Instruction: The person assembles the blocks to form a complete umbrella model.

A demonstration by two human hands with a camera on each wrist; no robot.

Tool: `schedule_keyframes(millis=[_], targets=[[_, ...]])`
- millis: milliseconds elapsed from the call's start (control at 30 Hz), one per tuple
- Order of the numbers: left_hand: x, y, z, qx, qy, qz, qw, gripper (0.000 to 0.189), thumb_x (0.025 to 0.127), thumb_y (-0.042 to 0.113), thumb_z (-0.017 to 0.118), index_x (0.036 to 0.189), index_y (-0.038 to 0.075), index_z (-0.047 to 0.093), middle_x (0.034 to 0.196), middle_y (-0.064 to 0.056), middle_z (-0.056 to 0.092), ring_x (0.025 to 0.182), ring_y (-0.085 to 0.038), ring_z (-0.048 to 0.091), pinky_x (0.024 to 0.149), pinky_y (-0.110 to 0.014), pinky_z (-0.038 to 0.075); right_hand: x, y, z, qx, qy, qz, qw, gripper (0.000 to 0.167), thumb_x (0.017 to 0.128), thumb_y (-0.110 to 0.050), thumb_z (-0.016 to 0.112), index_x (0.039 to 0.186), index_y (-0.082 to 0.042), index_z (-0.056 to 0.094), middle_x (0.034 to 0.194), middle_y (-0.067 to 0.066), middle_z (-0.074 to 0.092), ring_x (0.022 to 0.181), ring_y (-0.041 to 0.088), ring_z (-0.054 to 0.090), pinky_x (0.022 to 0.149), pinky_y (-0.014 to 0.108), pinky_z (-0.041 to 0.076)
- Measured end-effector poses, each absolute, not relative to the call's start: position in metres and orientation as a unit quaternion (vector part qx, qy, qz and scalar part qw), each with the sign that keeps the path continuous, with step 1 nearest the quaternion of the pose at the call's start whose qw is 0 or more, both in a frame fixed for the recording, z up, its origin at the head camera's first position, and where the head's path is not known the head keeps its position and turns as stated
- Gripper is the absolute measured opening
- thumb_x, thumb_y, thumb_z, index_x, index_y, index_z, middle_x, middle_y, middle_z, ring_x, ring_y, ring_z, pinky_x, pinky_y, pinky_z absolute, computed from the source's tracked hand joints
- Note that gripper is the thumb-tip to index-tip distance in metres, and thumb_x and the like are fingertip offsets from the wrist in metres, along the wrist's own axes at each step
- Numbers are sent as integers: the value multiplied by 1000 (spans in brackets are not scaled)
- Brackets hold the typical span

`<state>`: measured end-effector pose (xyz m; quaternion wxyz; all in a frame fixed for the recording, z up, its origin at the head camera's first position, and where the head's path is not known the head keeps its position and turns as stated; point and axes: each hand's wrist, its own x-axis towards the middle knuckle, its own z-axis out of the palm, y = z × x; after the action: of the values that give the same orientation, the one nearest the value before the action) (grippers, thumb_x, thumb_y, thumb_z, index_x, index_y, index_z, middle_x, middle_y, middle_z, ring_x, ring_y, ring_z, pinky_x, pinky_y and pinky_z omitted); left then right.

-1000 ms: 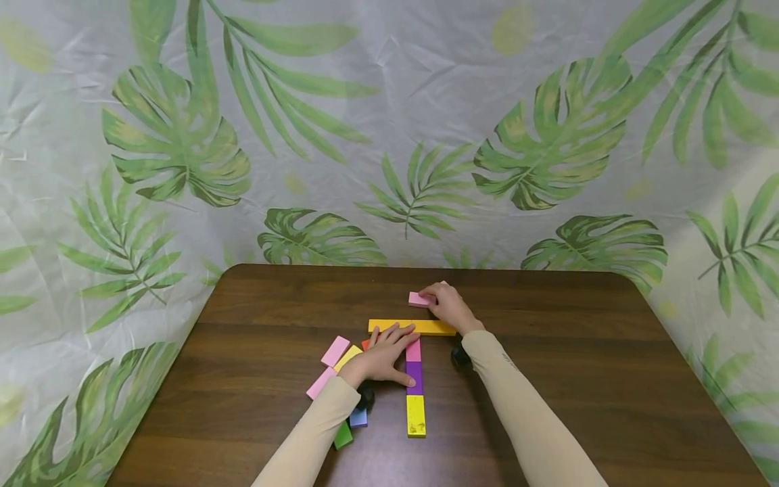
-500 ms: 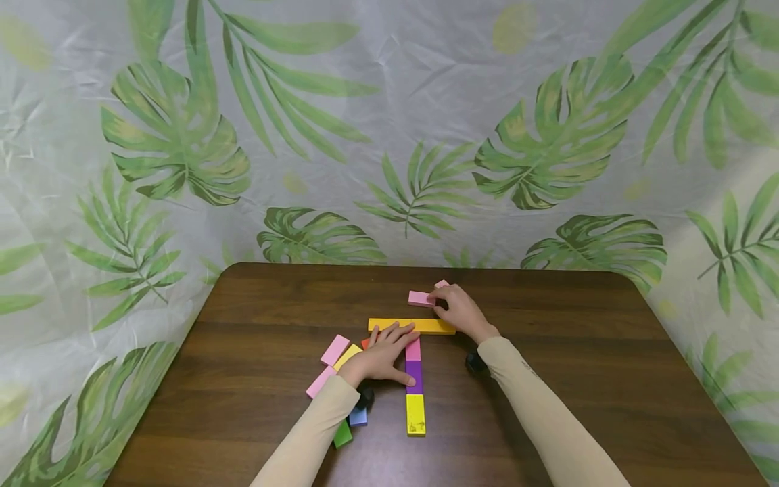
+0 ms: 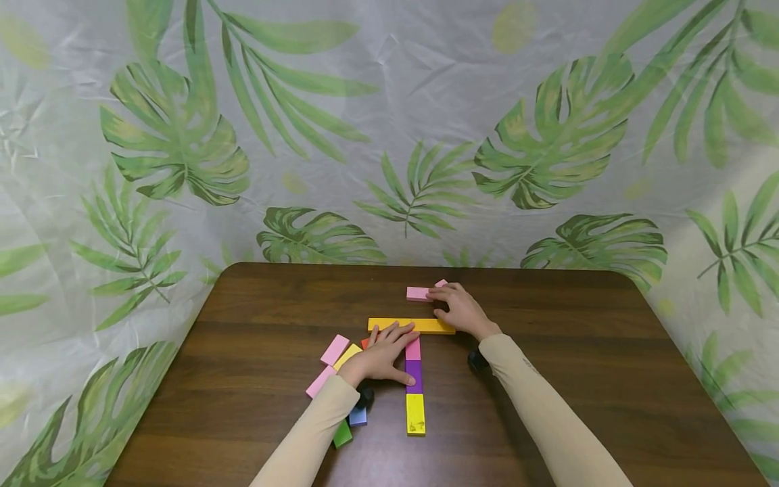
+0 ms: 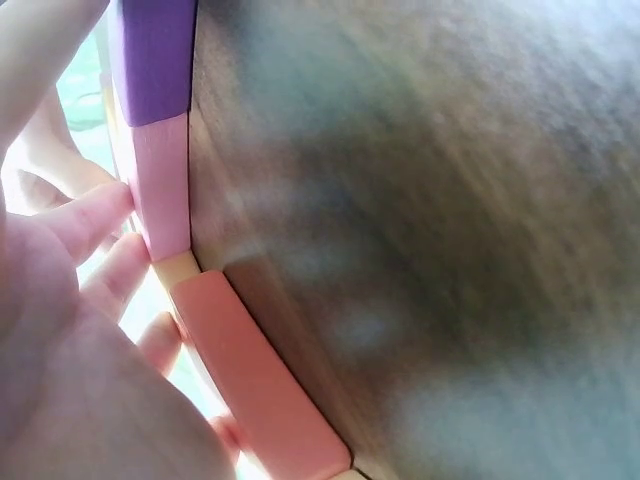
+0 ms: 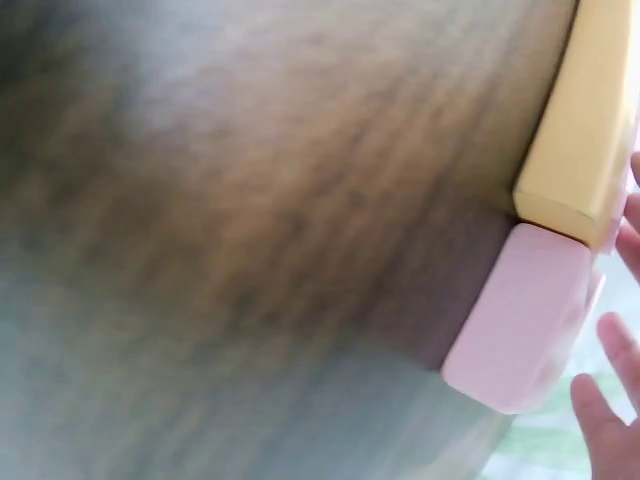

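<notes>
My left hand (image 3: 380, 357) rests, fingers spread, at the top of a column made of a pink block (image 3: 413, 349), a purple block (image 3: 414, 368) and a yellow block (image 3: 416, 414). Its fingertips reach the long orange plank (image 3: 389, 325) lying crosswise above the column; its thumb touches the purple block. Beyond the plank, the fingertips of my right hand (image 3: 460, 310) touch the right end of a flat pink block (image 3: 416, 293), thumb held apart from it. Another pink block (image 3: 441, 283) shows partly behind that hand. In the right wrist view, loose fingers (image 5: 620, 350) appear beside a pink block (image 5: 525, 315).
Left of the column lies a loose cluster: a pink block (image 3: 335, 350), another pink block (image 3: 320, 383), a yellow block (image 3: 347, 356), a red-orange block (image 3: 365, 343), a blue block (image 3: 358, 416) and a green block (image 3: 343, 434). A leaf-patterned cloth (image 3: 426, 101) hangs behind the dark table (image 3: 243, 379).
My right hand has moved a little to the right, its thumb coming off the flat pink block. That block has shifted slightly away and left. The left hand has stayed still.
</notes>
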<state>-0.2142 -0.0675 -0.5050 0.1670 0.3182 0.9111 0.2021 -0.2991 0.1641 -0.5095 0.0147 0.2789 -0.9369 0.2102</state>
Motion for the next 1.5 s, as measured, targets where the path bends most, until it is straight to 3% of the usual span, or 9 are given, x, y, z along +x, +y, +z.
schedule_keyframes(millis=[200, 800, 1100, 1500], targets=[[-214, -68, -505, 318, 912, 203, 165, 91, 79, 47, 74, 151, 14, 30, 158, -4, 18, 144, -30, 8, 110, -58, -1, -305, 163, -507, 263, -945, 192, -29, 47, 91, -19, 63, 136, -8, 54, 142, 12, 47, 134, 41, 29, 102, 65, 25], [-214, -67, -504, 317, 911, 205, 168, 91, 79, 46, 74, 151, 13, 29, 158, -4, 18, 144, -31, 9, 110, -59, -1, -316, 163, -499, 241, -951, 169, -92, 51, 98, -16, 53, 146, -6, 40, 151, 14, 33, 138, 44, 19, 106, 64, 16], [-214, -67, -505, 314, 912, 205, 168, 90, 79, 47, 74, 151, 15, 30, 158, -4, 18, 144, -30, 8, 110, -59, -1, -317, 165, -500, 240, -951, 177, -79, 51, 99, -17, 51, 147, -5, 37, 153, 14, 28, 137, 44, 20, 106, 64, 17], [-214, -68, -506, 309, 914, 204, 167, 91, 79, 48, 74, 151, 16, 29, 158, -2, 17, 144, -29, 8, 110, -58, -2, -316, 167, -504, 225, -953, 192, -55, 50, 98, -20, 52, 144, -3, 41, 149, 17, 35, 136, 44, 23, 105, 63, 19]])
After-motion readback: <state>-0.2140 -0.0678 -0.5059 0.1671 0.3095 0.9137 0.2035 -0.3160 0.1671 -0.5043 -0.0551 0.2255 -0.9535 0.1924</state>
